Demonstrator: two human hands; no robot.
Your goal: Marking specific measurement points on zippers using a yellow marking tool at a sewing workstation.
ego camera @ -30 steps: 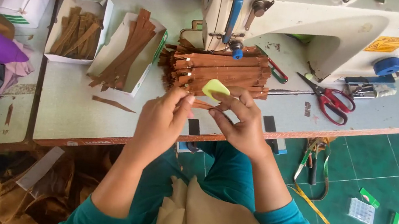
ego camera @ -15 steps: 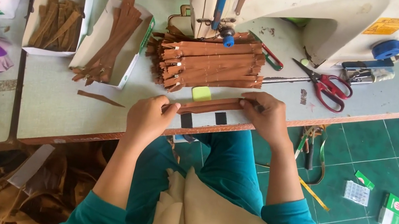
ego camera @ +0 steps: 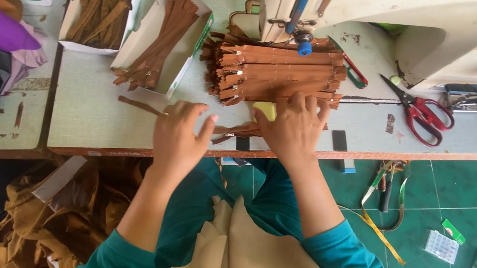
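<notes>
Two bare hands rest on a grey tabletop. Right hand lies flat, fingers spread, touching a stack of brown zippers. Left hand has fingers loosely apart beside one loose brown zipper.

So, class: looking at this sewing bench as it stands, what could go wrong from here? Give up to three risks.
The brown zipper under the hands lies at the table edge and might slip off. The right hand rests against the zipper stack, which looks loosely piled and could topple. Red-handled scissors lie close beside that hand, so a sideways reach may catch the blades.
</notes>
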